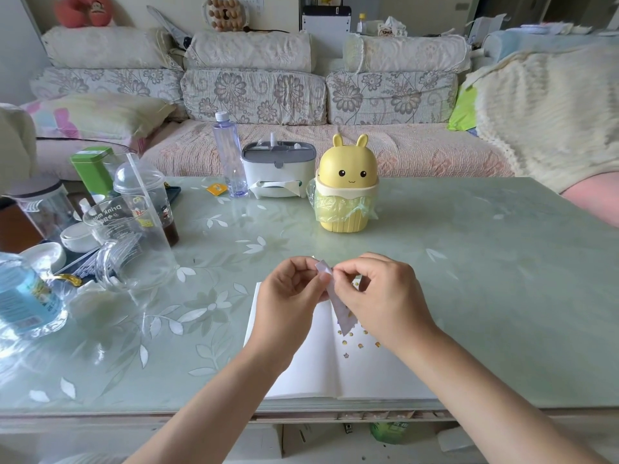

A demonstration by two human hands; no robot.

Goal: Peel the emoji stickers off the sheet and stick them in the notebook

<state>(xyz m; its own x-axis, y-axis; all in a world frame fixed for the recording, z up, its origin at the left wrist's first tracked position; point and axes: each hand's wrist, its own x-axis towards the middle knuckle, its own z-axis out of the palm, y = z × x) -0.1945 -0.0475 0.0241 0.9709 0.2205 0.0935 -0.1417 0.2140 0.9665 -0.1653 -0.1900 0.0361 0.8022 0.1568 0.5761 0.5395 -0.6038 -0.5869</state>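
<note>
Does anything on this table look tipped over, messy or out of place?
No spill shows. At the left, a clear jug seems to lie tipped on its side, though glass makes that hard to confirm. The green liner bulges unevenly from the yellow bunny bin. The sticker sheet is bent between the left hand and right hand.

The notebook (pixel 294 363) lies open on the table (pixel 485 296) at its near edge, directly before me. My left hand (pixel 288 296) and right hand (pixel 382 296) meet above its far edge. The sticker sheet (pixel 341 313) is pinched between them and hangs over the right page. Stickers (pixel 360 345) sit on that page, near the fold. Behind the notebook, well apart, stands the bin (pixel 346 182). Left of it is the tissue box (pixel 278 169), then the bottle (pixel 231 155). Cups (pixel 144 195) crowd the table's left side. The sofa (pixel 254 95) runs behind the table.
</note>
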